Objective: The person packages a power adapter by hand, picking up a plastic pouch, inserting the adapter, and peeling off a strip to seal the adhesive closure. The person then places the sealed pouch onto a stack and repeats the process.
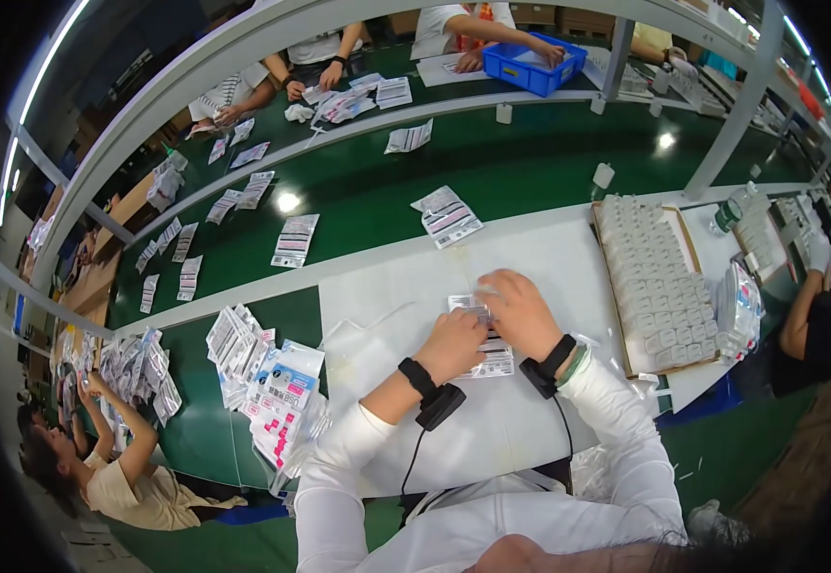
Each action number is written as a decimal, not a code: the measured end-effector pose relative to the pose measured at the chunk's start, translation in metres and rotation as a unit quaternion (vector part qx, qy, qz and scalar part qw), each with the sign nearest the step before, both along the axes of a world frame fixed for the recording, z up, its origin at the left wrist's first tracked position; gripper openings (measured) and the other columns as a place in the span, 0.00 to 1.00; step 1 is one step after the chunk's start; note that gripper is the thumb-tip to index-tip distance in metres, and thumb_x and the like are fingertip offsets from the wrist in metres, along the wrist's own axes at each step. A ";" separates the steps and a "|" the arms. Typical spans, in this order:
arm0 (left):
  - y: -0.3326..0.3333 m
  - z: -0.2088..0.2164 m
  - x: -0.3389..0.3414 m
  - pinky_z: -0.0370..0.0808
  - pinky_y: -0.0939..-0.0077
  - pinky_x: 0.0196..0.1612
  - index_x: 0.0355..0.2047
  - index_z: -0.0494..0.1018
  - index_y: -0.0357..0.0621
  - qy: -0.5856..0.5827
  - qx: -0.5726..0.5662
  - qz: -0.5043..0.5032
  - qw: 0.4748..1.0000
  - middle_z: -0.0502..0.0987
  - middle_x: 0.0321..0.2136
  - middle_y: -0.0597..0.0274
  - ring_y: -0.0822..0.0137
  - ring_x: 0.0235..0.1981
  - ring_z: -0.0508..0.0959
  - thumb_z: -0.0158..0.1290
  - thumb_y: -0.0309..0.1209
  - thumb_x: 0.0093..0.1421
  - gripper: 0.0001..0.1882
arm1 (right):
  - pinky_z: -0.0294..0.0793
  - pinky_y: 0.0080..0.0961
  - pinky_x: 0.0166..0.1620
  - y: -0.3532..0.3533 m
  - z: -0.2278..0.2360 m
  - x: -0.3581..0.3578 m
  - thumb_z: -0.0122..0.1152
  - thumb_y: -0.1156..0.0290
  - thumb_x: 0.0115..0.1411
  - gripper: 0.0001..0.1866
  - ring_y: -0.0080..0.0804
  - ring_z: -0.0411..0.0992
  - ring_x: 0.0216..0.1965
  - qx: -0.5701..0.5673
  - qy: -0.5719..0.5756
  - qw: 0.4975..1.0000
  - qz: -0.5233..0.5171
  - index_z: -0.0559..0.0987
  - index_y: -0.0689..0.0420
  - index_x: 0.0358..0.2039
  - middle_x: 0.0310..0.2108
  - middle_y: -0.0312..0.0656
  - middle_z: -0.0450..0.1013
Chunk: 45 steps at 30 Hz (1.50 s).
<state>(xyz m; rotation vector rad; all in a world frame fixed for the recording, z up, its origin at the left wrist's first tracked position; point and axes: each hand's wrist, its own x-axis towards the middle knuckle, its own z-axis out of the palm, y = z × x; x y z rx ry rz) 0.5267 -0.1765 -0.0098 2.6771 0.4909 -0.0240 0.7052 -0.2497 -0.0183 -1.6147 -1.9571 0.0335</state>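
A printed foil packet (496, 363) lies on the white work sheet (387, 286) in front of me, partly covered by both hands. My left hand (453, 342) is closed over its left side, fingers bent onto it. Against its upper right part, my right hand (522, 313) has its fingers curled inward; whatever sits between those fingertips is too small to make out. Black bands with small black boxes circle both wrists. To the left is a pile of similar packets (244, 353), with a pink, blue and white pouch stack (287, 396) overlapping it.
A carton tray (628, 353) of small white boxes (649, 277) stands at right, beside bagged packets (738, 310). Beyond the sheet, a green conveyor belt (358, 205) carries scattered packets (447, 217). Co-workers sit across it, near a blue bin (521, 76), and at both sides. A metal frame arches overhead.
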 end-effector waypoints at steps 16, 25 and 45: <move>-0.053 -0.018 -0.071 0.77 0.68 0.44 0.42 0.76 0.45 -0.208 0.045 -0.051 0.976 0.76 0.40 0.59 0.61 0.46 0.76 0.53 0.26 0.56 0.12 | 0.53 0.37 0.68 0.002 -0.014 0.029 0.76 0.46 0.36 0.60 0.43 0.53 0.69 -0.145 -0.016 0.954 0.260 0.59 0.56 0.67 0.68 0.45 0.57; -0.020 -0.020 -0.005 0.78 0.70 0.36 0.42 0.75 0.48 -0.177 0.222 -0.018 0.959 0.74 0.42 0.64 0.64 0.40 0.78 0.55 0.28 0.51 0.15 | 0.52 0.39 0.68 0.003 -0.021 0.026 0.80 0.45 0.27 0.68 0.46 0.53 0.69 -0.147 0.031 0.958 0.243 0.57 0.58 0.68 0.67 0.48 0.57; -0.033 -0.018 0.001 0.78 0.69 0.35 0.37 0.73 0.46 -0.127 0.241 0.049 0.961 0.73 0.37 0.62 0.62 0.39 0.77 0.54 0.26 0.52 0.10 | 0.67 0.36 0.51 -0.174 0.080 0.091 0.69 0.72 0.43 0.25 0.40 0.69 0.51 0.057 -0.176 0.954 -0.235 0.78 0.52 0.46 0.50 0.36 0.73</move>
